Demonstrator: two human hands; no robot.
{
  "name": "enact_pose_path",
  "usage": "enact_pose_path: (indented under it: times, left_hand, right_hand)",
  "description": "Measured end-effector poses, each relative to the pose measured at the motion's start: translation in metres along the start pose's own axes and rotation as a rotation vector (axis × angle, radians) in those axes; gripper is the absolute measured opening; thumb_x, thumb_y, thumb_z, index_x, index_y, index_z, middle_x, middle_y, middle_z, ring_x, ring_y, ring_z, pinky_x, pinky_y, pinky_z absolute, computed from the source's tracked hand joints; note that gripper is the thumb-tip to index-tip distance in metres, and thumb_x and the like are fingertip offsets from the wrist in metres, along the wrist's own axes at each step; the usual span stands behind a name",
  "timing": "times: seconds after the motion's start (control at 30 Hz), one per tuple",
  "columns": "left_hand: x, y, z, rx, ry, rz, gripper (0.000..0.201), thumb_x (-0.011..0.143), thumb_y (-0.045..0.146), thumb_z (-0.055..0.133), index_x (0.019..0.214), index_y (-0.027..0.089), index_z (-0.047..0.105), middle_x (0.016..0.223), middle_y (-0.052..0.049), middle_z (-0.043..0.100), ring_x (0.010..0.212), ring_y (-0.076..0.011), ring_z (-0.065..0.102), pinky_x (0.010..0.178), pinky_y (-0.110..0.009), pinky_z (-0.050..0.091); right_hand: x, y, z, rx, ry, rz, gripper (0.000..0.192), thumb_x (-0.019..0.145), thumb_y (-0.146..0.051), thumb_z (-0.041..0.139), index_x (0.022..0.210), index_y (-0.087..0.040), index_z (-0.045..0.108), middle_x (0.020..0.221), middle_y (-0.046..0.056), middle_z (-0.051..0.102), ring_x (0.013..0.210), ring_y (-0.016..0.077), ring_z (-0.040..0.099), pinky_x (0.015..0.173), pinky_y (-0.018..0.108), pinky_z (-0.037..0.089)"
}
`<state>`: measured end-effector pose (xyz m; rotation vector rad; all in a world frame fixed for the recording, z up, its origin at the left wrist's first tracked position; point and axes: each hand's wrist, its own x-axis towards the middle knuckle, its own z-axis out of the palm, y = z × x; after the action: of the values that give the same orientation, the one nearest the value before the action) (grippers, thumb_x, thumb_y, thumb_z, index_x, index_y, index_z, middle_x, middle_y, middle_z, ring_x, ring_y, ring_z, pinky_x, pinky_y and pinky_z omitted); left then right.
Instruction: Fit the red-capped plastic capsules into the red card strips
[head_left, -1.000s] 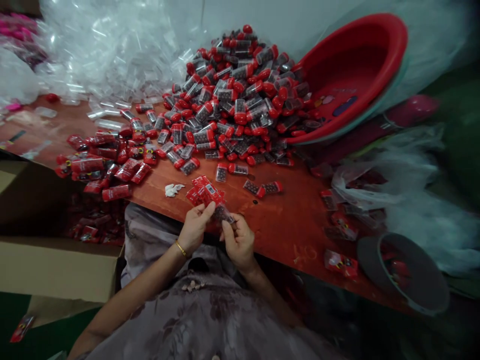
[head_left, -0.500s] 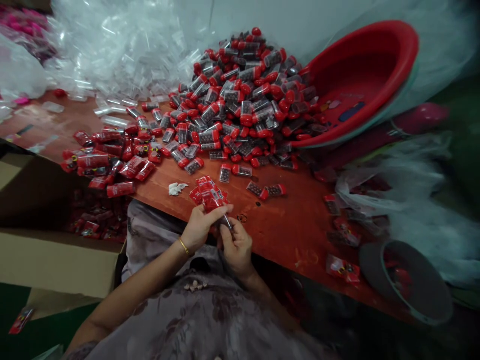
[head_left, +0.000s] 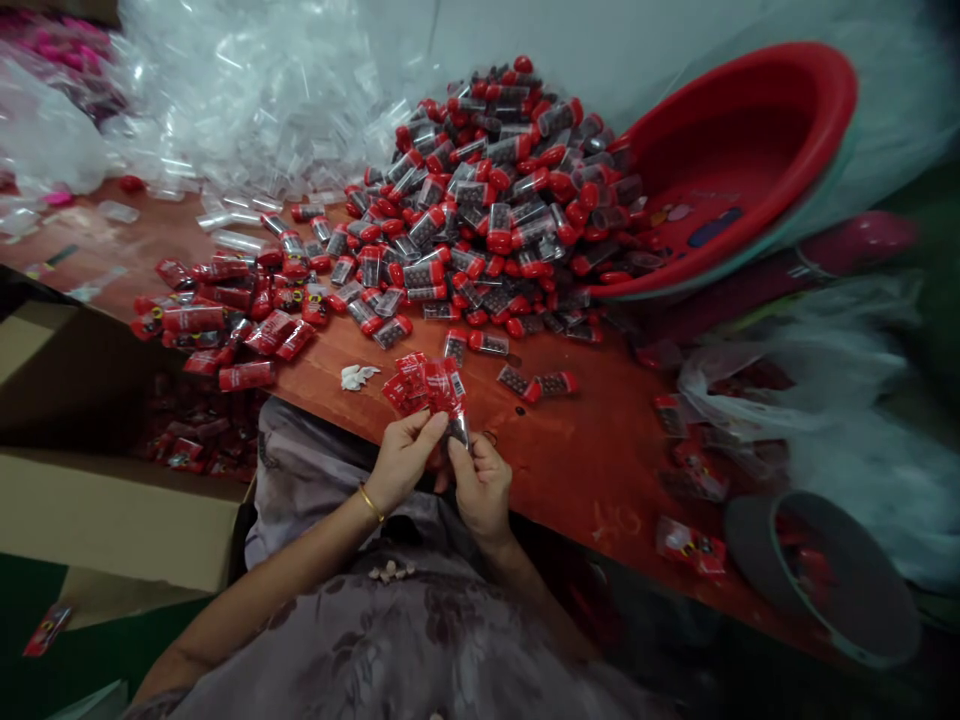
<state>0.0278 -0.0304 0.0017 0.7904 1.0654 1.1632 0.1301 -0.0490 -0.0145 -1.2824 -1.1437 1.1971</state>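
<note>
- Reddish-brown wood forms the counter (head_left: 585,450), its near edge running just past the person's lap.
- Nearest, the left hand (head_left: 401,462), a gold bangle at its wrist, pinches the lower ends of a fan of red sleeves (head_left: 420,385) between thumb and fingers.
- Touching it, the right hand (head_left: 480,480) is closed on a small clear tube (head_left: 459,428) that stands upright against the rightmost sleeve, just over the counter's near edge.
- Just left of the sleeves, a small white scrap (head_left: 356,376) lies on the wood.
- To the right of the hands, two red-capped tubes (head_left: 536,383) lie end to end, apart from the rest.
- At the near left, an open cardboard box (head_left: 112,515) sits below the counter edge with red packs inside.
- Beyond the box, wrapped red packs (head_left: 225,320) lie in a loose cluster on the counter.
- At the near right, a grey bowl (head_left: 825,575) holds a few red pieces.
- Farther back, a big heap of red-capped tubes (head_left: 495,200) rises at the centre.
- Against that heap's right side leans a tilted red basin (head_left: 750,150).
- Farthest left, clear empty tubes (head_left: 255,100) pile up by the wall.
</note>
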Motion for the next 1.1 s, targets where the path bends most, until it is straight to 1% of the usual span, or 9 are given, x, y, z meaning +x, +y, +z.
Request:
enact_pose_path:
  times: [0.13,0.23,0.33,0.4,0.53,0.77,0.93,1.0,1.1]
  left_hand:
    - [-0.005,0.001,0.003,-0.003,-0.024,-0.015,0.042,0.069,0.057,0.065,0.059,0.018,0.051,0.043,0.006,0.044,0.036,-0.0068,0.041,0.036,-0.02,0.032]
    - [0.001,0.003,0.003,-0.044,0.017,-0.006,0.04,0.064,0.055,0.07,0.065,0.016,0.058,0.046,0.005,0.05,0.038,-0.006,0.042,0.038,-0.019,0.034]
    - [0.007,0.005,0.003,-0.061,0.024,-0.076,0.044,0.065,0.054,0.07,0.078,0.012,0.066,0.048,0.003,0.054,0.035,-0.0059,0.042,0.035,-0.018,0.032]
    - [0.007,0.006,0.004,-0.045,-0.028,-0.147,0.048,0.065,0.054,0.069,0.085,0.009,0.068,0.044,0.004,0.051,0.031,-0.0061,0.039,0.03,-0.018,0.029]
    - [0.002,0.009,0.002,-0.034,-0.084,-0.206,0.051,0.061,0.054,0.071,0.083,0.008,0.067,0.039,0.008,0.043,0.028,-0.0061,0.036,0.027,-0.018,0.029]
    - [0.001,0.005,-0.015,-0.131,-0.049,-0.157,0.048,0.066,0.048,0.071,0.093,0.009,0.069,0.05,0.005,0.048,0.041,-0.0057,0.043,0.037,-0.017,0.038]
    - [-0.005,-0.004,-0.004,-0.175,-0.036,-0.13,0.06,0.068,0.059,0.065,0.1,0.009,0.068,0.048,0.009,0.035,0.033,-0.005,0.038,0.032,-0.018,0.03]
    - [-0.008,-0.003,-0.002,-0.189,-0.046,-0.122,0.062,0.067,0.062,0.064,0.097,0.008,0.069,0.047,0.008,0.036,0.034,-0.0055,0.04,0.034,-0.019,0.031]
    - [-0.009,0.001,-0.008,-0.248,-0.033,-0.078,0.062,0.068,0.064,0.061,0.094,0.008,0.07,0.047,0.005,0.044,0.041,-0.0064,0.042,0.04,-0.019,0.035]
  right_hand:
    - [0.001,-0.001,0.002,0.005,0.017,-0.022,0.028,0.083,-0.045,0.054,0.072,-0.019,0.052,0.053,-0.004,0.057,0.035,0.0071,0.048,0.034,0.019,0.04]
    - [0.001,-0.003,-0.001,-0.04,-0.029,-0.028,0.025,0.082,-0.043,0.055,0.076,-0.018,0.055,0.053,-0.004,0.057,0.035,0.0065,0.049,0.035,0.018,0.04]
    - [-0.001,-0.002,-0.002,-0.086,-0.085,-0.029,0.026,0.082,-0.043,0.055,0.077,-0.018,0.056,0.052,-0.005,0.057,0.035,0.0062,0.049,0.035,0.017,0.039]
    - [-0.003,-0.001,-0.001,-0.081,-0.086,-0.026,0.028,0.082,-0.044,0.055,0.074,-0.018,0.055,0.052,-0.004,0.057,0.034,0.0059,0.048,0.034,0.017,0.038]
    - [-0.002,0.001,0.004,0.0,-0.079,0.008,0.029,0.081,-0.045,0.057,0.07,-0.018,0.054,0.052,-0.004,0.058,0.032,0.0054,0.046,0.031,0.016,0.037]
    - [0.005,-0.003,0.003,0.089,-0.175,0.039,0.022,0.075,-0.039,0.064,0.084,-0.018,0.062,0.059,-0.003,0.066,0.038,0.0078,0.055,0.039,0.018,0.045]
    - [0.008,-0.003,0.005,0.143,-0.118,0.057,0.025,0.076,-0.042,0.063,0.074,-0.017,0.061,0.051,-0.004,0.061,0.032,0.0064,0.05,0.033,0.016,0.04]
    - [0.01,-0.003,0.006,0.182,-0.125,0.083,0.028,0.075,-0.044,0.065,0.069,-0.017,0.059,0.052,-0.003,0.063,0.031,0.0064,0.049,0.033,0.017,0.039]
    - [0.013,-0.004,0.007,0.198,-0.189,0.115,0.028,0.07,-0.044,0.069,0.068,-0.017,0.061,0.053,-0.003,0.064,0.034,0.0074,0.052,0.036,0.017,0.042]
